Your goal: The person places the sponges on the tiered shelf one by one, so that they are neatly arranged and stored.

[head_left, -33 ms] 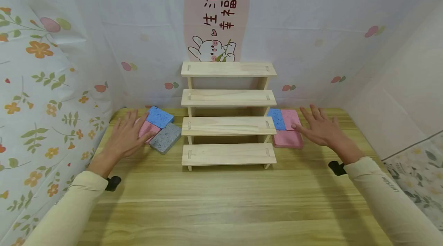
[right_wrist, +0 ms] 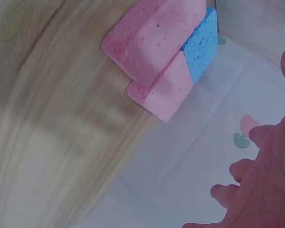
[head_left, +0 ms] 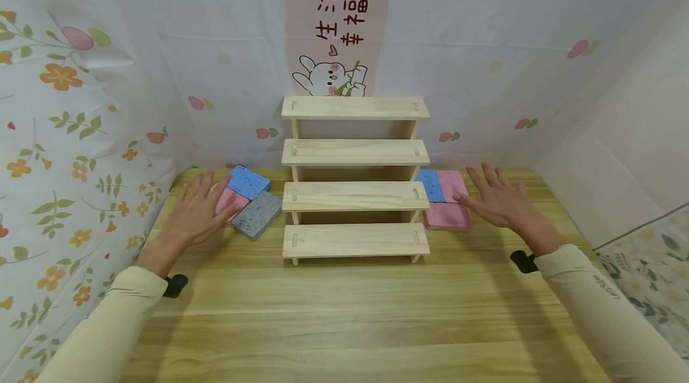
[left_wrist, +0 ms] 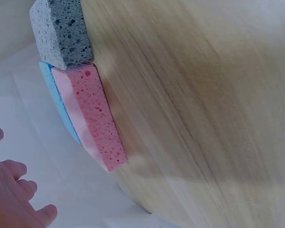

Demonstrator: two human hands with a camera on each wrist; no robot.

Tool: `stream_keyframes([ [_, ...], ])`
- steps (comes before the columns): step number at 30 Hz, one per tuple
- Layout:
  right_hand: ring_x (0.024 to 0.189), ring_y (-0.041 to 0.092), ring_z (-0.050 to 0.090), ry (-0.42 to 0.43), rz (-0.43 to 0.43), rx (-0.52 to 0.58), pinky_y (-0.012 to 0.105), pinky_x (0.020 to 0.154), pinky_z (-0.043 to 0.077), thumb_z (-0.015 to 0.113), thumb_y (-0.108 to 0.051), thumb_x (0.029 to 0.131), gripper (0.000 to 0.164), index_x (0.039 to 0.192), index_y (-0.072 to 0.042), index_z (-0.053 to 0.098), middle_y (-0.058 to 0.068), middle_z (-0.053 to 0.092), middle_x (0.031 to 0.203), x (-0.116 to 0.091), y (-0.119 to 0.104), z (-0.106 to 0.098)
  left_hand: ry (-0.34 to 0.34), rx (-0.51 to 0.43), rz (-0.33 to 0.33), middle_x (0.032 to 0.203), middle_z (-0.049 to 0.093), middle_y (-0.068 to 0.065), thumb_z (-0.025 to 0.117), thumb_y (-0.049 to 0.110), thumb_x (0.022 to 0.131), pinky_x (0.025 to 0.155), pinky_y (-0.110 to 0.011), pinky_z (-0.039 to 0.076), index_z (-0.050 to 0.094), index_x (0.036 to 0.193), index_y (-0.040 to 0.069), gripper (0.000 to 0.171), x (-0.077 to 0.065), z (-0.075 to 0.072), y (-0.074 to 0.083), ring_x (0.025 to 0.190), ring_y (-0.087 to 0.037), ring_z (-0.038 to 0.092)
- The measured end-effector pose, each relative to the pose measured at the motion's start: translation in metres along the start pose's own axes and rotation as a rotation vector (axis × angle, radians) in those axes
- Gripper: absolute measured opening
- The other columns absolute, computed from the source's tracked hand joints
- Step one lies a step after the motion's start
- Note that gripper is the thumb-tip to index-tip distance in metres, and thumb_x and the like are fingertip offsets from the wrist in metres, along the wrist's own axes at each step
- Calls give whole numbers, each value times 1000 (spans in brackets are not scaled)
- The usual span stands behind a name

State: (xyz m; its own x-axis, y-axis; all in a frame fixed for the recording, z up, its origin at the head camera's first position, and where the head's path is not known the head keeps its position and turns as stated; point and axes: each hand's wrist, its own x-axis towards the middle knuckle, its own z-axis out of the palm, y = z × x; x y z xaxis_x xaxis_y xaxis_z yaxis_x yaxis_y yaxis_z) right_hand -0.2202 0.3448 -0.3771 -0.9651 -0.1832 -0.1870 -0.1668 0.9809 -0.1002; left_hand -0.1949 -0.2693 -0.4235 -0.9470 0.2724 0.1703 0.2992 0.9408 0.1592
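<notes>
My left hand (head_left: 195, 210) hovers with fingers spread beside three sponges at the table's left. Of these, the pink sponge (head_left: 232, 199) lies partly behind the thumb, the blue sponge (head_left: 249, 182) farther back, and the grey sponge (head_left: 258, 215) toward the shelf. The left wrist view shows the fingers apart from the pink sponge (left_wrist: 92, 114). On the other side, my right hand (head_left: 500, 200) is also spread and holds nothing. Its thumb overlaps the edge of a pink sponge (head_left: 451, 184) in the head view; a blue sponge (head_left: 430, 185) and another pink sponge (head_left: 448, 218) adjoin it.
Between the two groups stands a four-step wooden shelf (head_left: 355, 239) on the wooden table (head_left: 344, 317). A white patterned cloth (head_left: 231, 66) hangs behind the table, and a flowered one (head_left: 81, 161) borders its left side. Dark wrist mounts (head_left: 175, 286) sit under both wrists.
</notes>
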Motion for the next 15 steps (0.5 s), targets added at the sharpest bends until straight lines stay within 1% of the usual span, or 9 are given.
stream_keyframes([
  [7, 141, 56, 1, -11, -2, -1, 81, 98, 5, 33, -68, 95, 90, 157, -10, 1, 28, -6, 159, 2, -3, 3, 8, 11, 21, 152, 24, -33, 49, 48, 99, 108, -69, 19, 28, 153, 8, 70, -3, 1, -1, 139, -53, 22],
  [12, 141, 56, 4, 6, -7, -6, 81, 98, 8, 35, -67, 95, 90, 157, -9, 6, 29, -1, 158, 3, -5, 4, -11, 7, 24, 152, 24, -34, 49, 47, 99, 107, -69, 19, 26, 154, 10, 70, -1, -1, 0, 138, -53, 22],
  [15, 141, 56, 7, 16, -9, -10, 80, 99, 11, 35, -68, 95, 90, 157, -7, 9, 31, 2, 158, 4, -6, 4, -30, 2, 20, 151, 25, -34, 48, 48, 99, 106, -69, 21, 27, 153, 8, 71, 1, -2, 1, 138, -53, 23],
])
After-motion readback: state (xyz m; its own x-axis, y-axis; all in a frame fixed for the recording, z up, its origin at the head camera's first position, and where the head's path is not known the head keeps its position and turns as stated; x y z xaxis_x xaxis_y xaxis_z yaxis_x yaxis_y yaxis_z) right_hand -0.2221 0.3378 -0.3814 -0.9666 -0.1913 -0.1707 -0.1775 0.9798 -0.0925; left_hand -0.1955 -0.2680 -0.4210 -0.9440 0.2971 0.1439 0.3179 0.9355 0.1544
